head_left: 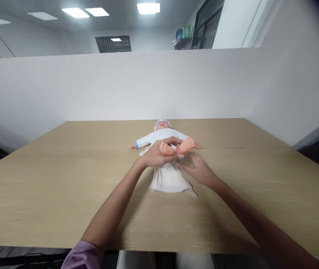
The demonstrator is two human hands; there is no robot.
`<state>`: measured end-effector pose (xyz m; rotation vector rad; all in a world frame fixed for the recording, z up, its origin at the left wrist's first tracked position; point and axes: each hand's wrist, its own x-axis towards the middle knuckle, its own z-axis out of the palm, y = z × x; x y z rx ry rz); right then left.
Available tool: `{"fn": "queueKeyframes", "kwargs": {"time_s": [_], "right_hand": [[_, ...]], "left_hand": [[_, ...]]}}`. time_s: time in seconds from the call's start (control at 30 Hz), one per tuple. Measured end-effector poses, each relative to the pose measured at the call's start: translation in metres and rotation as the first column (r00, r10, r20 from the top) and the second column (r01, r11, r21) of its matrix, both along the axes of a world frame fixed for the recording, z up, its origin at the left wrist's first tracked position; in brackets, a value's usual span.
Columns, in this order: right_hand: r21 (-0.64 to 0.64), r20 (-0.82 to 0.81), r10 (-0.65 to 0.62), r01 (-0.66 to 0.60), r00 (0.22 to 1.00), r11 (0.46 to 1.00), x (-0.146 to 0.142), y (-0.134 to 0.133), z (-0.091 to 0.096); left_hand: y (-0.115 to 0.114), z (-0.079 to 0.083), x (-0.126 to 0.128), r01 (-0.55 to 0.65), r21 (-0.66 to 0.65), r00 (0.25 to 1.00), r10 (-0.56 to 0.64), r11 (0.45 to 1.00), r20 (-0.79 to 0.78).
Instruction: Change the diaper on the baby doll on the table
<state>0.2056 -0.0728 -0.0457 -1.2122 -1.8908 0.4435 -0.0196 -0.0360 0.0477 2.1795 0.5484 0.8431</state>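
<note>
A baby doll (163, 133) lies on its back on the table, head toward the far side, in a white top with blue cuffs and a printed cap. My left hand (158, 152) is closed around its raised legs, and the two bare feet (185, 145) stick up between thumb and fingers. Spread flat below the doll, toward me, is a white diaper (170, 180). At its right upper edge, close under the feet, is my right hand (197, 168). The right thumb points at the diaper; the other fingers are blurred and partly hidden, so their grip is unclear.
The wood-coloured table (64, 186) has a seam running across it near the doll's arms. A pale partition wall (148, 86) stands along its far edge and right side. Dark objects flank the table at left and right.
</note>
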Motion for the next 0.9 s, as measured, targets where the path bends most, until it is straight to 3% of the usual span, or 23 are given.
{"fn": "queueKeyframes", "kwargs": {"time_s": [0.13,0.3,0.43,0.57,0.63,0.73,0.9], "right_hand": [[0.123,-0.112,0.047,-0.033,0.993,0.992,-0.008,-0.014,0.008],[0.194,0.021,0.199,-0.2,0.98,0.961,0.008,-0.02,0.006],[0.249,0.275,0.296,-0.365,0.915,0.897,0.041,-0.022,-0.016],[0.274,0.434,0.266,-0.407,0.861,0.871,0.059,-0.018,-0.046],[0.265,0.468,0.254,-0.408,0.847,0.874,0.06,-0.016,-0.054],[0.266,0.505,0.221,-0.394,0.834,0.88,0.058,-0.015,-0.055],[0.241,0.507,0.226,-0.388,0.832,0.889,0.057,-0.015,-0.05]], "left_hand": [[-0.016,-0.016,0.002,0.028,0.057,1.0,-0.029,0.998,0.013],[-0.026,-0.032,-0.031,0.065,0.181,0.995,-0.052,0.981,-0.08],[-0.021,-0.064,-0.073,0.059,0.25,0.984,-0.015,0.966,-0.177],[-0.014,-0.103,-0.099,0.042,0.245,0.962,0.026,0.969,-0.271],[-0.012,-0.115,-0.104,0.047,0.249,0.955,0.029,0.967,-0.296],[-0.012,-0.119,-0.105,0.034,0.259,0.948,0.05,0.965,-0.313],[-0.014,-0.11,-0.105,0.06,0.246,0.928,0.037,0.967,-0.37]]}}
